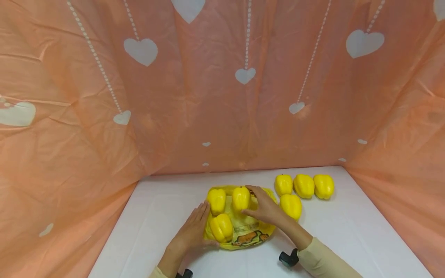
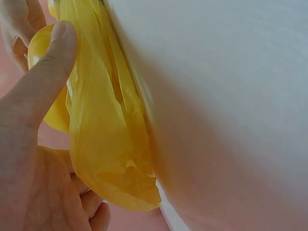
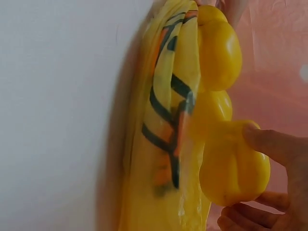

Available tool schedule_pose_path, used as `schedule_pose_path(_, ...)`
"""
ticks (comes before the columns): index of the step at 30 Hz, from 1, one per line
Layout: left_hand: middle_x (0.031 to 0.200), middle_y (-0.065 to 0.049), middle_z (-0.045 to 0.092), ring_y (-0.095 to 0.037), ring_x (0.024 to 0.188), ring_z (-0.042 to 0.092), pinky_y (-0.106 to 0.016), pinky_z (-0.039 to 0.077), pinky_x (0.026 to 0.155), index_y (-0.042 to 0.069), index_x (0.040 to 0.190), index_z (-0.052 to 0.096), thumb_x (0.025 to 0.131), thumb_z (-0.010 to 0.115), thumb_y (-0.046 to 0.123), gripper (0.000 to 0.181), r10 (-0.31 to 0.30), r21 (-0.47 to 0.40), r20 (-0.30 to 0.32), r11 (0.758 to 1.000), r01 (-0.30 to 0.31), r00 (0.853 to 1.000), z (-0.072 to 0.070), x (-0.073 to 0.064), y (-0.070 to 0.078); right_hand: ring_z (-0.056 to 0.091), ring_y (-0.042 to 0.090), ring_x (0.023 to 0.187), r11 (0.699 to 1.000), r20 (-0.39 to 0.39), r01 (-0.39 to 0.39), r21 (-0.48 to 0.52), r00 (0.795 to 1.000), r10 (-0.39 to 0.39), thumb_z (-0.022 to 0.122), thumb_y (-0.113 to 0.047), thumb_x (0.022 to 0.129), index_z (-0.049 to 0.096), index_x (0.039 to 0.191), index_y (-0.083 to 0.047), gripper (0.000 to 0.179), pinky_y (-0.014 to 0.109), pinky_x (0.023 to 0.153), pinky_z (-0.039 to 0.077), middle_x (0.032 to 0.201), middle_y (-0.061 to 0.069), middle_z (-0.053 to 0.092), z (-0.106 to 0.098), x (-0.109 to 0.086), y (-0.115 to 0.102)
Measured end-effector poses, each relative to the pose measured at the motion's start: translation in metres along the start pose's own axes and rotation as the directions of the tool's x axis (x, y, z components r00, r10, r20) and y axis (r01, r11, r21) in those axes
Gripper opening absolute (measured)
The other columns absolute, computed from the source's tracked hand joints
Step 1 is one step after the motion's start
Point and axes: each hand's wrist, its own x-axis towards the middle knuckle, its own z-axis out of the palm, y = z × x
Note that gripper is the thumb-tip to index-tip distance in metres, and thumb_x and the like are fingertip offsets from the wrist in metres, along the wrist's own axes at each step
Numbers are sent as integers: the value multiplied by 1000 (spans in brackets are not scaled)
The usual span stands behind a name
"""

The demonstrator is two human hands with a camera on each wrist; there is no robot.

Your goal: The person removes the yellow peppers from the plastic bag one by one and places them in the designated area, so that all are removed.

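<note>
A yellow printed plastic bag (image 1: 243, 221) lies spread on the white table. Two yellow bell peppers sit on its left part, a far one (image 1: 217, 201) and a nearer one (image 1: 221, 228). My right hand (image 1: 265, 208) grips a third yellow bell pepper (image 3: 234, 163) between thumb and fingers, over the bag's far middle. At the bag's left edge is my left hand (image 1: 192, 227), fingers straight beside the far pepper. Its thumb (image 2: 53, 65) lies along the bag's side in the left wrist view.
Several more yellow bell peppers, one of them (image 1: 304, 186) in a back row, stand right of the bag on the white table (image 1: 163, 204). An orange curtain (image 1: 222, 100) with white hearts closes off the back and sides.
</note>
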Motion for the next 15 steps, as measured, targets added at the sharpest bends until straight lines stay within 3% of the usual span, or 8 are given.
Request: schedule_pose_path(15, 175, -28, 17, -42, 163, 18, -57, 18, 134, -11, 165, 23, 76, 94, 55, 131, 23, -4, -30, 1000, -23, 999, 1, -2, 0, 52, 40, 144, 1000, -2, 4, -15, 1000, -4, 91, -35, 89, 44, 161, -7, 91, 62, 120, 44, 158, 19, 52, -16, -15, 3)
